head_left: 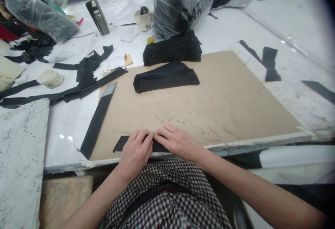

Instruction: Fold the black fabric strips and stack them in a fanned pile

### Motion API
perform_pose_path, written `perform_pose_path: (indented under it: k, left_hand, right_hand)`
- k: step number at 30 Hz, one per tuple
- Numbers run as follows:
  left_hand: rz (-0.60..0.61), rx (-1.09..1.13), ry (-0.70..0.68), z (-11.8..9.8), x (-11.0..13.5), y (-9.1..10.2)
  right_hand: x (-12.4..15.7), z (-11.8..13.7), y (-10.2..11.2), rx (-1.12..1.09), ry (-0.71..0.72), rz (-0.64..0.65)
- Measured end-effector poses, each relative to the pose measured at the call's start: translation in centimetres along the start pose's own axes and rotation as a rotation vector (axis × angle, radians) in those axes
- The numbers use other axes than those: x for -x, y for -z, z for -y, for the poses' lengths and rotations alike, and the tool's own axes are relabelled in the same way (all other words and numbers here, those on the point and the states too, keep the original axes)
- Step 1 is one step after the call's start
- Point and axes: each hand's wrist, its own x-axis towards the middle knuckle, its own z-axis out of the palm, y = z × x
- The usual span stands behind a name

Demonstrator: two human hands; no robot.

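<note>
A black fabric strip [120,143] lies along the front edge of the brown board [222,107]. My left hand [138,149] grips the strip near its middle, fingers curled and thumb pressed in. Close against it, my right hand [178,142] pinches the same strip, and the fingertips of both hands almost meet. The hands cover much of the strip. Farther back on the board sits a fanned stack of black strips [167,79], with a thicker stack [172,50] behind it. A single black strip with a grey end [98,121] slants along the board's left side.
Loose black scraps [87,65] and a round white tub [50,78] are on the table at left. Behind the stacks stand a clear plastic bag [180,9] and a small pot [143,19]. A metal post [98,9] rises at back left. More scraps [270,63] lie at right.
</note>
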Motion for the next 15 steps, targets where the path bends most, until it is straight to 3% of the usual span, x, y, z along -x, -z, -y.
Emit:
perform_pose_path:
  k: [11,15]
  left_hand:
    - [0.136,0.021,-0.076,-0.4,-1.5,-0.1]
    - [0.102,-0.010,-0.134,-0.8,-1.1,-0.3]
  right_hand:
    - [4.5,-2.8,0.8,-0.044,-0.096,0.000]
    - [4.9,-2.8,1.2,-0.044,-0.087,-0.008]
